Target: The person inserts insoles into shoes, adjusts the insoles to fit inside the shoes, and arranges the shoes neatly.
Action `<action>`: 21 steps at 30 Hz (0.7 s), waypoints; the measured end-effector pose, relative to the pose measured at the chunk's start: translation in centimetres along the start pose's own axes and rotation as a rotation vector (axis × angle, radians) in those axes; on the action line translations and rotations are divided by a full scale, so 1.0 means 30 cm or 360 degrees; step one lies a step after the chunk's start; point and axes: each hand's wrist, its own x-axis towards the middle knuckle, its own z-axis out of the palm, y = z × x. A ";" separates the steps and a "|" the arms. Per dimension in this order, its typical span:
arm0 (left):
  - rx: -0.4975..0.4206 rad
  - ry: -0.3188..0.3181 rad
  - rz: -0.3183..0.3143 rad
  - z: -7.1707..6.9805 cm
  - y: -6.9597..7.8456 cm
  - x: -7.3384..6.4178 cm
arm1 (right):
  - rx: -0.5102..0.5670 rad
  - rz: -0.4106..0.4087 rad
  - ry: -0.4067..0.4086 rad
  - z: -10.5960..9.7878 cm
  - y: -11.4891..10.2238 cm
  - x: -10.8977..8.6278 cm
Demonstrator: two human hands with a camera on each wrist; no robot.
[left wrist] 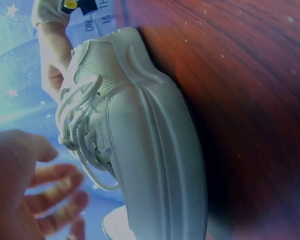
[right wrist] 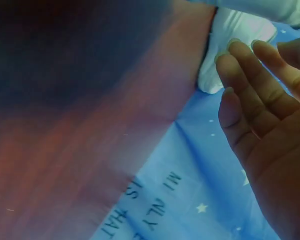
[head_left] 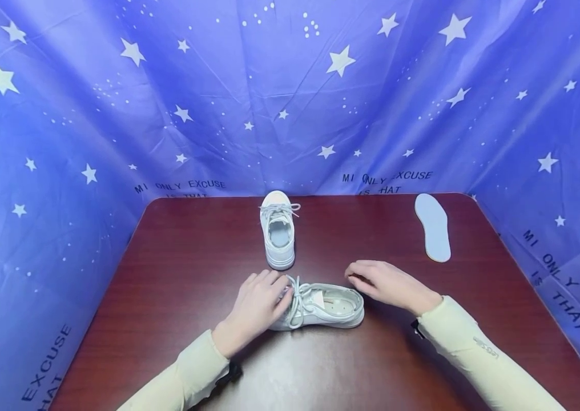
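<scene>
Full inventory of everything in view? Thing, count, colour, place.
near shoe: 1, white, on table between the hands, toe to the left
far shoe: 1, white, beyond the near shoe, toe pointing away
laces: 2 sets, whitish, one per shoe
loose insole: 1, pale blue-grey, table's far right
table: 1, red-brown, under the shoes
backdrop: blue-violet, white stars, dark lettering, behind and beside table
left hand: 1, bare, at near shoe's toe
right hand: 1, bare, by its heel
sleeves: 2, cream, both arms
wrist devices: 2, dark, one per wrist
</scene>
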 end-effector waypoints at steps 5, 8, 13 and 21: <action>-0.0017 0.0003 0.0224 -0.001 0.001 0.032 | 0.0014 0.0036 0.0019 0.016 0.012 -0.030; -0.0021 -0.0018 0.0327 -0.003 0.007 0.050 | 0.0026 0.0040 0.0028 0.022 0.008 -0.045; 0.0011 -0.0210 0.0495 0.003 0.016 0.092 | 0.0064 0.0122 0.0033 0.011 -0.010 -0.056; 0.0098 -0.0490 0.0720 0.008 0.029 0.143 | 0.0119 0.0139 0.0040 0.000 -0.032 -0.061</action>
